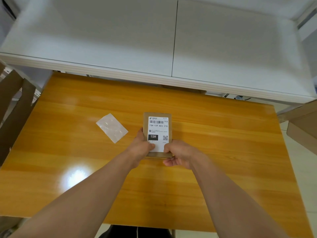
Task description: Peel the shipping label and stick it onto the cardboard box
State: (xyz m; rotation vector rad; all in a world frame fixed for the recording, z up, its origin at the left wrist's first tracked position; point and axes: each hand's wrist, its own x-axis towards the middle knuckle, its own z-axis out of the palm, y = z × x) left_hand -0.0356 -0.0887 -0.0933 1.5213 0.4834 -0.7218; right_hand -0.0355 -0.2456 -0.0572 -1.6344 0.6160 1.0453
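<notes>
You have one cardboard box (157, 115) on the counter (223, 134), with one shipping label (158, 129) on its top. One sheet of backing paper (111, 127) lies beside it. Two hands, left hand (142, 145) and right hand (180, 154), are on the box.

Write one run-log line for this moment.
white shipping label: on brown cardboard box | left hand, right hand: pressing label | glossy backing sheet: discarded on table
</notes>
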